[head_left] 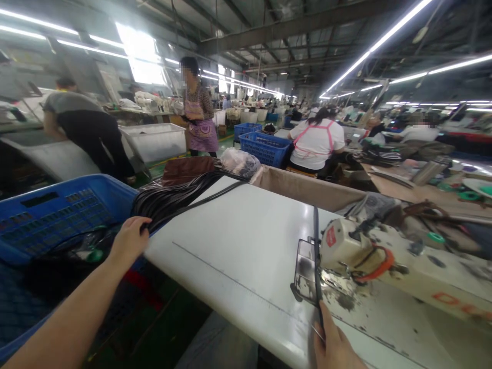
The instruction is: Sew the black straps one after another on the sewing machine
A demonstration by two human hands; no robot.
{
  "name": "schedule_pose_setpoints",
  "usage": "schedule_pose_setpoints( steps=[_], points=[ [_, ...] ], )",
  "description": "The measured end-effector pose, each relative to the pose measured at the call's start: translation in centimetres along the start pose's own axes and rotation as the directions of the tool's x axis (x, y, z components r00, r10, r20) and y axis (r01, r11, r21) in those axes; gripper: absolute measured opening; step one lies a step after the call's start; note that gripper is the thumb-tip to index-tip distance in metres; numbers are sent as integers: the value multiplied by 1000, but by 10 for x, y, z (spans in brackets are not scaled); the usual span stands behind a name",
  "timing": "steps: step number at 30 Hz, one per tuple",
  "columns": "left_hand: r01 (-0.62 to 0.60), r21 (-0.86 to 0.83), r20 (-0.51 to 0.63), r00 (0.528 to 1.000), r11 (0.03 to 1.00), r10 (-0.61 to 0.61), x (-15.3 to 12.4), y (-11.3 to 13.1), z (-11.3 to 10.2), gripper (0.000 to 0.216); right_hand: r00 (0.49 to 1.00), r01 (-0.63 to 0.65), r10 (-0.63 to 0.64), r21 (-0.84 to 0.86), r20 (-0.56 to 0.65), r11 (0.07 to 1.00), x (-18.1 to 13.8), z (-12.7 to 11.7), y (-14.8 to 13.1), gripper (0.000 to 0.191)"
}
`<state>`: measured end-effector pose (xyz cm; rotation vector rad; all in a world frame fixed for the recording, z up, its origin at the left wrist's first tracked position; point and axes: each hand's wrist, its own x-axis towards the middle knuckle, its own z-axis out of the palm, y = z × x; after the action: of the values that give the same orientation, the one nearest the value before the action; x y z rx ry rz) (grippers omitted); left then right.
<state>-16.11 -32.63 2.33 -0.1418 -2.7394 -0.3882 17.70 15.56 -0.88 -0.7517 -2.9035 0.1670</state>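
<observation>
My left hand [129, 240] is closed at the table's left edge, on the near end of a bundle of long black straps [169, 197]. How many straps it grips is hidden by the fingers. My right hand [335, 341], low at the table's front, pinches the lower end of a single black strap [316, 251]. That strap runs away from me across the metal plate [305, 269], just left of the sewing machine's [346, 246] head. A thin, shiny metal piece [318, 332] shows by the right fingers; its kind is unclear.
The white sewing table [238, 241] has a ruler line along its front. A blue crate [73, 197] with dark items stands at left, and a beige bin [307, 182] is behind the table. Ahead are a standing person [199, 110], a seated person [317, 138] and blue crates [265, 146].
</observation>
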Motion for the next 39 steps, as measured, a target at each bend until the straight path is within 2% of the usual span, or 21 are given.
schedule_pose_setpoints(
  steps=[3,6,9,12,14,17,19,22,25,27,31,35,39],
  points=[
    [-234,-167,-7,972,958,236,-4,64,22,33,999,-16,19,-88,33,996,-6,-12,-16,52],
    [-414,-386,-6,895,824,446,-27,140,44,33,993,-50,60,-102,100,994,-6,-23,-26,50],
    [-490,-557,77,773,671,629,-67,218,59,33,985,-88,101,-100,137,991,-4,-30,-31,50],
    [-548,-650,99,625,526,774,-109,287,63,37,976,-112,126,-88,177,990,-3,-35,-34,54],
    [-591,-665,120,519,457,846,-133,324,62,43,971,-123,136,-75,195,990,-4,-35,-34,57],
    [-658,-625,131,442,420,887,-157,362,62,49,977,-127,131,-35,170,991,-5,-30,-32,54],
    [-684,-609,100,437,402,894,-168,374,64,46,987,-112,108,26,122,993,-8,-24,-26,51],
    [-706,-611,5,449,358,894,-177,378,69,40,994,-95,84,187,63,978,-11,-17,-13,52],
    [-737,-600,-69,436,312,897,-182,374,71,36,989,-150,144,402,46,903,-12,-16,-1,54],
    [-759,-567,-85,440,320,894,-184,373,70,35,978,-197,207,516,39,834,-9,-18,4,53],
    [-786,-480,-34,461,390,887,-183,373,61,50,960,-232,277,630,28,741,-5,-26,5,51],
    [-794,-451,50,434,408,900,-181,373,54,69,957,-234,287,659,29,715,-5,-31,2,49],
    [-789,-462,74,420,404,905,-180,373,54,71,952,-246,303,664,31,706,-7,-32,1,47]
  ],
)
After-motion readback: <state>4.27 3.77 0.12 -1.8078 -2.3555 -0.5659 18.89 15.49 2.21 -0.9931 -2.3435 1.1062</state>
